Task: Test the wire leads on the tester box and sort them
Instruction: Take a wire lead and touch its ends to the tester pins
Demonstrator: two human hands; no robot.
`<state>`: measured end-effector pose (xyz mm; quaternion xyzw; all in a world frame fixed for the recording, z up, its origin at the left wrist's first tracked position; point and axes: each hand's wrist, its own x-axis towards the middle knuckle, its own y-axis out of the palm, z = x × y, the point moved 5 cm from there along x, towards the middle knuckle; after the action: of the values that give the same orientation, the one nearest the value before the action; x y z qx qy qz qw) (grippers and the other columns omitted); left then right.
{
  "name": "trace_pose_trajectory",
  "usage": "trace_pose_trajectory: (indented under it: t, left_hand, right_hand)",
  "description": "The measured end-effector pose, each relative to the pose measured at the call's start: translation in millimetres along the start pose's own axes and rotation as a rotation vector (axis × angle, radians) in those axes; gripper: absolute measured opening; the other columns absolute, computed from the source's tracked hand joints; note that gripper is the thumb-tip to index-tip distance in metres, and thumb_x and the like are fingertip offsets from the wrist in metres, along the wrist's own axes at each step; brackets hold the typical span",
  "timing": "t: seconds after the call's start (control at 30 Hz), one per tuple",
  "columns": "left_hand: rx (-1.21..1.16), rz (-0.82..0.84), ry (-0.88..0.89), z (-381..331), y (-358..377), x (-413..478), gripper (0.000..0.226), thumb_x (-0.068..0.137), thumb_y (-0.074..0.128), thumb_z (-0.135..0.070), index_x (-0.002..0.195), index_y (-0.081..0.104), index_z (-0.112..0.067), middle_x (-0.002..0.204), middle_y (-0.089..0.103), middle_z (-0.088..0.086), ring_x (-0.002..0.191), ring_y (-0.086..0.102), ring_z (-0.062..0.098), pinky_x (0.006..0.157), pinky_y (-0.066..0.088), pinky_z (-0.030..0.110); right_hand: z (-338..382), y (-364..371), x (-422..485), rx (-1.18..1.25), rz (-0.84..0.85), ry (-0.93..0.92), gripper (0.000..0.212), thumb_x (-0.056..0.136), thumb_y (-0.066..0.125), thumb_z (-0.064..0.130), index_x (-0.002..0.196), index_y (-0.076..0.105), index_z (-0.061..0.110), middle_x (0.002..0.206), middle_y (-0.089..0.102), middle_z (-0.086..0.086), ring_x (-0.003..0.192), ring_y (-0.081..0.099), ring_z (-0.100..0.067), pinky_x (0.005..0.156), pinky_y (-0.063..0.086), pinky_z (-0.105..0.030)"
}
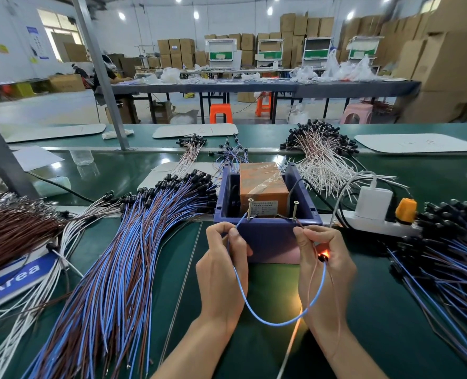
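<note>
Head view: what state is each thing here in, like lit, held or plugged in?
Wire lead, looped between both hands, ends against the two screws.
Lamp on the lead, glowing orange.
Left hand, pinching the blue end.
Right hand, pinching the other end.
Tester box, open on top.
White charger, plugged into the power strip.

Two hands [224, 272] [326, 272], one held lead [276, 323], one tester box [267, 234], two screws [250, 209] [295, 210].

Two bare forearms enter from bottom centre, angled upward. Left hand [224, 269] at lower centre, fingers curled, thumb and forefinger pinching one end of wire lead [267, 323]. Right hand [326, 272] just right of it, level, fingers curled, pinching the other end.
</note>
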<state>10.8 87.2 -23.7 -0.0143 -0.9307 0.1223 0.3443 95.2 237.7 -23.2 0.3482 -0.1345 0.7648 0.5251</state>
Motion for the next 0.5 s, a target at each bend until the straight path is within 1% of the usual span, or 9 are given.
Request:
trace_pose_trajectory:
  t: [0.03, 0.1, 0.2, 0.3, 0.37, 0.4, 0.43, 0.5]
  left_hand:
    - [-0.003, -0.003, -0.004, 0, 0, 0, 0.017, 0.103, 0.030, -0.050, 0.099, 0.039, -0.035, 0.077, 0.066, -0.014, 0.060, 0.061, 0.011, 0.058, 0.051, 0.044]
    - [-0.017, -0.009, -0.025, 2, -1, 1, 0.016, 0.102, 0.030, -0.050, 0.098, 0.039, -0.037, 0.077, 0.066, -0.013, 0.059, 0.062, 0.012, 0.058, 0.051, 0.045]
    - [-0.034, -0.012, -0.049, 5, -1, 1, 0.015, 0.102, 0.030, -0.051, 0.099, 0.039, -0.038, 0.076, 0.066, -0.012, 0.059, 0.062, 0.013, 0.059, 0.051, 0.047]
    - [-0.037, 0.001, -0.037, 2, -3, -1, 0.013, 0.101, 0.031, -0.049, 0.099, 0.040, -0.039, 0.076, 0.066, -0.012, 0.060, 0.062, 0.014, 0.058, 0.052, 0.045]
    - [-0.031, 0.025, -0.012, -2, -4, -3, 0.012, 0.102, 0.032, -0.047, 0.097, 0.040, -0.038, 0.077, 0.065, -0.012, 0.060, 0.062, 0.014, 0.058, 0.052, 0.043]
    - [-0.020, 0.036, 0.004, -4, -5, -4, 0.012, 0.101, 0.032, -0.046, 0.096, 0.039, -0.038, 0.077, 0.065, -0.012, 0.061, 0.061, 0.014, 0.058, 0.051, 0.042]
    - [-0.002, 0.046, 0.020, -6, -6, -6, 0.013, 0.101, 0.032, -0.047, 0.096, 0.039, -0.037, 0.076, 0.064, -0.012, 0.061, 0.061, 0.013, 0.059, 0.050, 0.040]
    - [0.034, 0.062, 0.049, -11, -8, -9, 0.014, 0.100, 0.032, -0.047, 0.097, 0.040, -0.037, 0.072, 0.063, -0.011, 0.060, 0.058, 0.014, 0.058, 0.048, 0.038]
  right_hand:
    - [-1, 0, 0, -0.006, -0.002, 0.010, 0.014, 0.085, 0.075, 0.021, 0.083, 0.061, 0.020, 0.087, 0.067, 0.027, 0.066, 0.058, 0.005, 0.068, 0.044, -0.004]
    - [-2, -1, -1, -0.023, -0.013, 0.027, 0.017, 0.085, 0.078, 0.024, 0.082, 0.061, 0.023, 0.085, 0.066, 0.029, 0.064, 0.057, 0.005, 0.068, 0.043, -0.004]
    - [-2, -4, -3, -0.045, -0.026, 0.050, 0.017, 0.082, 0.076, 0.025, 0.080, 0.059, 0.031, 0.082, 0.066, 0.027, 0.063, 0.056, 0.003, 0.066, 0.043, -0.005]
    - [0, -7, -5, -0.063, -0.013, 0.081, 0.024, 0.082, 0.078, 0.025, 0.078, 0.058, 0.036, 0.077, 0.065, 0.023, 0.058, 0.053, -0.001, 0.062, 0.041, -0.006]
    - [2, -9, -9, -0.060, 0.043, 0.108, 0.029, 0.085, 0.081, 0.019, 0.078, 0.059, 0.036, 0.080, 0.066, 0.020, 0.058, 0.053, -0.001, 0.060, 0.040, -0.006]
    - [3, -11, -11, -0.048, 0.090, 0.123, 0.029, 0.086, 0.079, 0.017, 0.078, 0.059, 0.037, 0.082, 0.067, 0.018, 0.059, 0.054, -0.001, 0.060, 0.041, -0.006]
    - [4, -12, -13, -0.044, 0.138, 0.140, 0.028, 0.087, 0.077, 0.017, 0.078, 0.059, 0.037, 0.082, 0.067, 0.016, 0.060, 0.054, -0.002, 0.059, 0.041, -0.007]
    - [4, -12, -17, -0.070, 0.216, 0.182, 0.026, 0.087, 0.077, 0.020, 0.078, 0.059, 0.037, 0.077, 0.066, 0.012, 0.059, 0.054, -0.005, 0.056, 0.040, -0.009]
